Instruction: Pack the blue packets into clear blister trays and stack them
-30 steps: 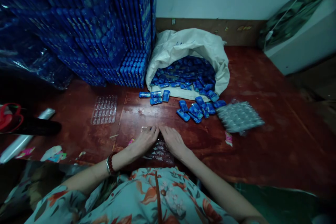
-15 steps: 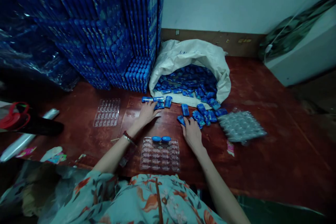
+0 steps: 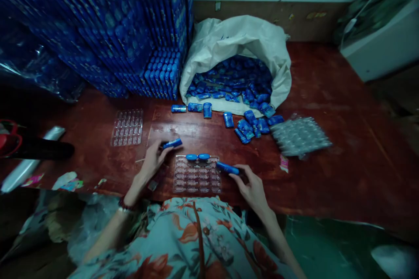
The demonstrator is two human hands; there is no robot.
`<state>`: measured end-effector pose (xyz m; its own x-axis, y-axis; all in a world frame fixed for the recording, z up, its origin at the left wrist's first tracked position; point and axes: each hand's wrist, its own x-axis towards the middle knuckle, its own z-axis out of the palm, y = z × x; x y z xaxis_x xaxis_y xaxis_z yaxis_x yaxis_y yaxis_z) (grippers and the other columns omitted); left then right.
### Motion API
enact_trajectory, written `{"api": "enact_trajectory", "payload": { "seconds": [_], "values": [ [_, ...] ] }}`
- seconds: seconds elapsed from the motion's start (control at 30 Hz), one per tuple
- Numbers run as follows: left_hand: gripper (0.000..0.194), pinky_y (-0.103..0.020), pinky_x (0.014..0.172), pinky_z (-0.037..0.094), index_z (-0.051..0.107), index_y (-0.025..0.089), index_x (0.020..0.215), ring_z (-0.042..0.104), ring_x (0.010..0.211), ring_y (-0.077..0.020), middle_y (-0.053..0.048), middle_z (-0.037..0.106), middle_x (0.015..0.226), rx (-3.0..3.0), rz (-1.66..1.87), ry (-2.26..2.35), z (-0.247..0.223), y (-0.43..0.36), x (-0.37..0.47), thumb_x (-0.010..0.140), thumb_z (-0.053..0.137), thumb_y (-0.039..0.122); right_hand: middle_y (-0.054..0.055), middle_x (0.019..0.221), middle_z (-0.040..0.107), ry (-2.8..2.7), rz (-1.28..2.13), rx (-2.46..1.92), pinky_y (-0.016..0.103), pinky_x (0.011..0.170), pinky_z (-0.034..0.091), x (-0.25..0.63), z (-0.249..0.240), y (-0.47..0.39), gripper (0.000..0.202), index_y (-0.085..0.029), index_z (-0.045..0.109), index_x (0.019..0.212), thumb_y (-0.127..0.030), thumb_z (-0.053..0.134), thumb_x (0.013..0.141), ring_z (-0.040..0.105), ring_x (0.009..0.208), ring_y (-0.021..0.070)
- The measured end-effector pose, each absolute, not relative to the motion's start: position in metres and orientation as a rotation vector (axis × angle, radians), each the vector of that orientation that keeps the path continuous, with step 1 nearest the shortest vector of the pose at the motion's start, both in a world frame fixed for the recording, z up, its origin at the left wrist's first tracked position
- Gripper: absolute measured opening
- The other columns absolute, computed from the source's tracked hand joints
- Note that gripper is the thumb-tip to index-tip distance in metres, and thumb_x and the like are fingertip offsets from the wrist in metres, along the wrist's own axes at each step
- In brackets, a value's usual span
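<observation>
My left hand (image 3: 155, 156) is closed on a small blue pack (image 3: 172, 143), held just above the table to the left of a clear plastic blister tray (image 3: 197, 181). A second blue pack (image 3: 228, 168) is pinched in my right hand (image 3: 252, 184), by the tray's upper right corner. Two blue packs (image 3: 197, 157) stand side by side in the tray's far row, and its other pockets hold nothing. Beyond my hands, several loose blue packs (image 3: 245, 128) lie before the mouth of a white woven sack (image 3: 238, 35), which is filled with more of them.
Tall stacks of filled blue trays (image 3: 160, 69) rise at the back left. An unfilled clear tray (image 3: 127, 127) lies left, and a pile of clear trays (image 3: 301, 136) right. A dark bottle with a red lid (image 3: 39, 148) and a plastic roll (image 3: 32, 159) occupy the left end.
Both hands have drawn back toward me from the loose packs, each now carrying one blue pack beside the tray. The view has tipped downward.
</observation>
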<state>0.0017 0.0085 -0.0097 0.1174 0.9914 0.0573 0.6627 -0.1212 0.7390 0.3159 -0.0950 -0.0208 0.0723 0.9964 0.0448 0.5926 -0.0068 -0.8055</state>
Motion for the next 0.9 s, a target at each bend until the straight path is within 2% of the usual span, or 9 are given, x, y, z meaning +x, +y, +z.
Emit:
{"api": "enact_trajectory", "payload": {
  "seconds": [0.1,0.2,0.37,0.47,0.57,0.7,0.9],
  "values": [
    [0.017,-0.027,0.073,0.049,0.061,0.018,0.089,0.059,0.081,-0.0165,-0.003,0.062,0.086,1.847,0.822,1.549,0.003,-0.035,-0.007,0.084,0.057,0.033,0.004,0.094,0.064,-1.730,0.741,-1.491,0.030,0.081,0.050,0.298,-0.012,-0.092,0.017,-0.022,0.057,0.102,-0.029,0.050,0.088,0.062,0.088,0.0171],
    [0.017,-0.029,0.079,0.049,0.061,0.020,0.099,0.059,0.089,-0.0168,-0.005,0.061,0.095,1.853,0.869,1.495,0.005,-0.062,0.005,0.086,0.053,0.027,0.007,0.103,0.061,-1.920,0.653,-1.371,0.032,0.087,0.048,0.282,-0.008,-0.079,0.026,-0.022,0.054,0.113,-0.019,0.043,0.091,0.058,0.098,0.0178],
    [0.024,-0.031,0.081,0.051,0.053,0.020,0.111,0.059,0.089,-0.0164,-0.005,0.061,0.097,1.936,1.015,1.480,-0.010,-0.070,0.033,0.087,0.052,0.020,0.011,0.102,0.059,-2.375,0.321,-1.361,0.032,0.078,0.047,0.272,-0.002,-0.065,0.035,-0.016,0.055,0.115,-0.006,0.034,0.088,0.055,0.094,0.0203],
    [0.028,-0.034,0.086,0.049,0.051,0.021,0.116,0.056,0.099,-0.0178,-0.007,0.060,0.104,2.168,0.917,1.349,-0.013,-0.062,0.039,0.090,0.044,0.014,0.011,0.098,0.060,-2.588,0.139,-1.391,0.031,0.071,0.045,0.267,0.007,-0.062,0.029,-0.014,0.056,0.113,-0.009,0.040,0.089,0.054,0.089,0.0214],
    [0.034,-0.032,0.083,0.050,0.048,0.020,0.122,0.054,0.101,-0.0181,-0.010,0.058,0.109,2.379,0.815,1.179,-0.013,-0.053,0.038,0.091,0.038,0.010,0.011,0.093,0.061,-2.756,0.061,-1.389,0.032,0.070,0.042,0.258,0.019,-0.056,0.025,-0.012,0.057,0.110,-0.011,0.045,0.087,0.053,0.084,0.0212],
    [0.036,-0.032,0.077,0.052,0.046,0.019,0.125,0.055,0.095,-0.0194,-0.011,0.058,0.108,2.563,0.692,1.063,-0.014,-0.044,0.036,0.091,0.038,0.010,0.010,0.089,0.061,-2.906,0.057,-1.333,0.034,0.070,0.041,0.245,0.033,-0.049,0.021,-0.011,0.057,0.105,-0.011,0.046,0.087,0.053,0.081,0.0209],
    [0.034,-0.039,0.085,0.051,0.050,0.012,0.119,0.055,0.100,-0.0233,-0.014,0.059,0.111,2.747,0.377,0.918,-0.012,-0.036,0.041,0.087,0.041,0.008,0.011,0.086,0.062,-2.968,0.004,-1.239,0.036,0.070,0.041,0.231,0.036,-0.043,0.017,-0.009,0.058,0.098,-0.013,0.044,0.089,0.054,0.079,0.0213]
  ]
}}
